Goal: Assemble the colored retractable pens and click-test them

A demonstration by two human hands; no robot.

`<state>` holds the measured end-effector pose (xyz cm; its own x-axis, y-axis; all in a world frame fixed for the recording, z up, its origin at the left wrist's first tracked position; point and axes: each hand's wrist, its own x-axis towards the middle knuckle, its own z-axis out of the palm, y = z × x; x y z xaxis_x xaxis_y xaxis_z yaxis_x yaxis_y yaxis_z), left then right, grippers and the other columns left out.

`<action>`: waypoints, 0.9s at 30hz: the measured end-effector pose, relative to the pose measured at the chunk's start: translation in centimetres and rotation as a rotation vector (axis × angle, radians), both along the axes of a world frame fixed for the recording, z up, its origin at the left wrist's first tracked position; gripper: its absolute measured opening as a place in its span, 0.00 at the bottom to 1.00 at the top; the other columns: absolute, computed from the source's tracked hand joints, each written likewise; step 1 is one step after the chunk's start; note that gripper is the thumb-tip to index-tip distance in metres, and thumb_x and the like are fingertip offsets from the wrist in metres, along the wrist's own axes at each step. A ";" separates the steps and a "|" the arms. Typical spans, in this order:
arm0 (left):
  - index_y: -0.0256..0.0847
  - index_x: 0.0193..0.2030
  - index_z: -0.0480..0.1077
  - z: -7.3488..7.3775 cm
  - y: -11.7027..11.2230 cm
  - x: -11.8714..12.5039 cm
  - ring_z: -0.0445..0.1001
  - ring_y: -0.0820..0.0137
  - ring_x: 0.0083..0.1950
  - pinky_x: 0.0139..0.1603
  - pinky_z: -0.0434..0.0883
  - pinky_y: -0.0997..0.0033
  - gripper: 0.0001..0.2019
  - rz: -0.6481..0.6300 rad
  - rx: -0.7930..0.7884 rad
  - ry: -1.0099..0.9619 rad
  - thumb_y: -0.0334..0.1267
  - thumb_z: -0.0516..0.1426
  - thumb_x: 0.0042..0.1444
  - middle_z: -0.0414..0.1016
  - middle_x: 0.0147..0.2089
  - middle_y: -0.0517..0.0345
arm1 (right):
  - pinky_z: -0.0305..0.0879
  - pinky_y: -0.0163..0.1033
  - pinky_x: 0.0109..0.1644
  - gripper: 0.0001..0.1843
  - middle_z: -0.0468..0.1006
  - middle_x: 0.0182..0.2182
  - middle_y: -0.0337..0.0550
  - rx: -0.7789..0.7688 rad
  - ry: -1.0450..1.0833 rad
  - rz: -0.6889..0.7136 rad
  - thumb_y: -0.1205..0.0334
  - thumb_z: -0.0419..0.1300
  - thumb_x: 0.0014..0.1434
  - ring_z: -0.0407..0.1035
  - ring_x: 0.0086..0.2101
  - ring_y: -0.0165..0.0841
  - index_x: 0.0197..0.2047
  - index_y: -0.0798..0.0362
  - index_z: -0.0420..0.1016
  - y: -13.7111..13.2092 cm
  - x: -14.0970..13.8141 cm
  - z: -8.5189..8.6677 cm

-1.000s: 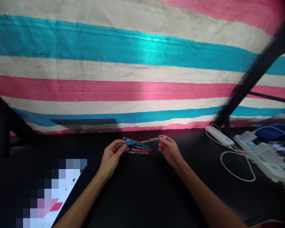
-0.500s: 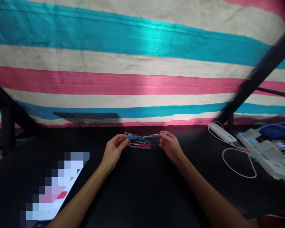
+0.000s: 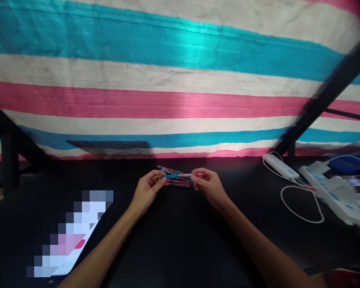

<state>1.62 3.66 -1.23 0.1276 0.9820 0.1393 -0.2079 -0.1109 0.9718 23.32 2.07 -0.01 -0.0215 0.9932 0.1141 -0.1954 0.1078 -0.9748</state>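
My left hand [image 3: 148, 188] pinches the blue grip section of a pen [image 3: 171, 176] between thumb and fingertips. From the right, my right hand [image 3: 211, 186] is closed on the pen's clear barrel [image 3: 185, 175], whose red end shows at the fingers. The blue and clear sections meet in one nearly level line between my hands. Beneath and behind them lie several pens [image 3: 180, 182], some pink, some dark; my fingers and the held pen partly cover this pile.
A lit tablet or phone screen [image 3: 78, 256], partly pixelated, lies at the left on the black tabletop [image 3: 180, 240]. To the right are a white power strip [image 3: 333, 196], a white adapter [image 3: 280, 166] and looped cable. A striped sheet [image 3: 180, 106] hangs behind, between dark frame bars.
My right hand has moved left, bringing the clear barrel over the thin refill and up against the blue section. My left hand has shifted slightly right.
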 end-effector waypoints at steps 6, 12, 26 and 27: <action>0.38 0.38 0.72 0.0 0.3 -0.5 0.75 0.69 0.37 0.42 0.69 0.70 0.12 0.039 0.075 0.164 0.39 0.65 0.48 0.76 0.34 0.58 | 0.57 0.32 0.23 0.14 0.71 0.20 0.37 0.037 -0.254 -0.031 0.56 0.68 0.46 0.61 0.19 0.25 0.32 0.58 0.77 0.3 0.4 -0.1; 0.39 0.38 0.71 0.0 0.1 -0.3 0.75 0.68 0.37 0.41 0.70 0.69 0.11 0.027 0.129 0.266 0.39 0.64 0.49 0.75 0.33 0.58 | 0.46 0.32 0.19 0.25 0.60 0.13 0.34 -0.004 -0.426 -0.031 0.44 0.56 0.56 0.51 0.15 0.23 0.19 0.57 0.70 0.6 0.3 -1.3; 0.39 0.38 0.70 -0.1 0.2 -0.5 0.76 0.68 0.37 0.43 0.70 0.69 0.11 0.037 0.111 0.223 0.40 0.63 0.50 0.76 0.33 0.59 | 0.57 0.29 0.20 0.16 0.68 0.24 0.33 0.110 -0.278 0.014 0.57 0.62 0.53 0.60 0.20 0.25 0.44 0.52 0.66 0.4 0.5 -0.2; 0.40 0.38 0.70 -0.1 0.2 -0.4 0.76 0.68 0.37 0.43 0.70 0.69 0.11 0.038 0.106 0.221 0.40 0.63 0.50 0.76 0.33 0.59 | 0.57 0.29 0.20 0.15 0.68 0.21 0.33 0.090 -0.281 0.012 0.55 0.60 0.55 0.61 0.19 0.25 0.44 0.52 0.66 0.4 0.5 -0.1</action>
